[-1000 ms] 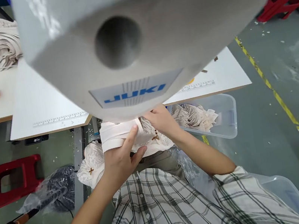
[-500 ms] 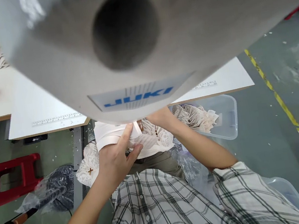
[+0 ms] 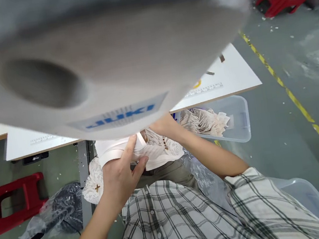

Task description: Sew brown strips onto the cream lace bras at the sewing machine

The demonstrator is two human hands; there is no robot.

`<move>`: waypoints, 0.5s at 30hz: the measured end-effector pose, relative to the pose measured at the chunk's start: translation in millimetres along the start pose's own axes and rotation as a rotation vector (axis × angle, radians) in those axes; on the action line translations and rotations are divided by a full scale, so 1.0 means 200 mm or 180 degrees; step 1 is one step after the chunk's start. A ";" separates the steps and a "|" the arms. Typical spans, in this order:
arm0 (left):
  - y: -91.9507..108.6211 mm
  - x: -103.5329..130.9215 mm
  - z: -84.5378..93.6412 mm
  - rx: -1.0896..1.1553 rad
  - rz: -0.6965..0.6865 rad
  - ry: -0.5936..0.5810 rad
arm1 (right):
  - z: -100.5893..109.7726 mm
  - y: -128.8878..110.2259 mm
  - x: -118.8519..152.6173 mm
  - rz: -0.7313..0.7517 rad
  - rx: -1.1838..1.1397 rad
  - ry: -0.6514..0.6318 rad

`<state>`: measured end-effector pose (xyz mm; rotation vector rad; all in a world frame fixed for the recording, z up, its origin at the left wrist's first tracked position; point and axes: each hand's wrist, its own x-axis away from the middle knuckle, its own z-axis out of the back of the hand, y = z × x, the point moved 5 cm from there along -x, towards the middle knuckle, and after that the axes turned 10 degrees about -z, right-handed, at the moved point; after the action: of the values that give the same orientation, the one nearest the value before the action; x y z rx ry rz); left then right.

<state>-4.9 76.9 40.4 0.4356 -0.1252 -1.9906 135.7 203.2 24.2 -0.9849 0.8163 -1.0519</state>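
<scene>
While left hand (image 3: 121,176), thumb and forefinger apart, lies on white cloth (image 3: 112,148) by front edge of table (image 3: 235,71), uneven pull from right hand (image 3: 166,127) (fingertips hidden, grip unclear) might pucker it.

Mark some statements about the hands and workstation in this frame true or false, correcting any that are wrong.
1. The left hand touches white fabric. True.
2. The machine head is labelled "SINGER". False: the label reads "JUKI".
3. The right hand is fully visible. False: its fingertips are hidden behind the machine head.
4. Yellow marked tape runs along the floor. True.
5. The clear bin beside the white table holds tools. False: it holds pale cloth pieces.
</scene>
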 end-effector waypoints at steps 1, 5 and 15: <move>0.00 0.00 0.00 0.0003 -0.0006 0.0041 | 0.00 0.00 0.01 0.0050 -0.0023 0.0089; 0.02 0.00 0.00 0.0099 -0.0100 0.0229 | 0.02 0.00 0.09 0.0195 -0.0254 0.0548; 0.04 0.02 0.01 0.0156 -0.0032 0.0234 | 0.03 0.15 0.38 -0.0359 -0.1110 0.0304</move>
<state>-0.5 70.1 42.7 0.5414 -0.1261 -1.9821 172.4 136.7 -7.4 -1.2943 1.0562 -1.0800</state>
